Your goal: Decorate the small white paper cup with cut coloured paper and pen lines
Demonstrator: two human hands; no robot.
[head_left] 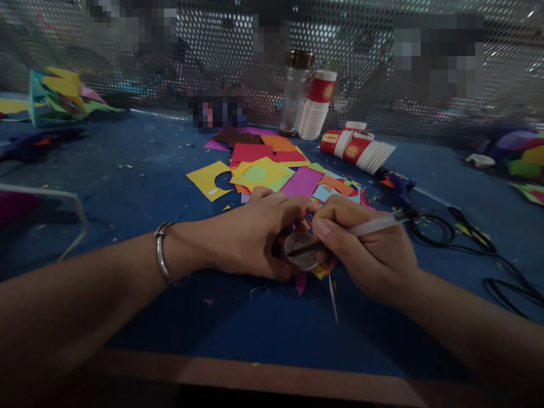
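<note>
My right hand (pixel 365 249) pinches a pen (pixel 376 224) with a translucent white barrel. The pen's dark front end lies over a small round greyish-white disc (pixel 297 249) with faint lines on it. Curled around the disc's far and left edges is my left hand (pixel 255 232), its thumb low and its fingers reaching toward my right hand. Whatever is beneath the disc is mostly hidden. Colourful scraps, among them a purple pointed piece (pixel 300 282), poke out below it.
Coloured paper sheets (pixel 259 170) lie beyond my hands. Farther back stand a clear bottle (pixel 293 96) and a stack of paper cups (pixel 317 107); more cups (pixel 357 150) lie sideways. A glue gun (pixel 399 186) and black cable (pixel 459 246) are at right. A perforated metal screen (pixel 361 62) rises behind.
</note>
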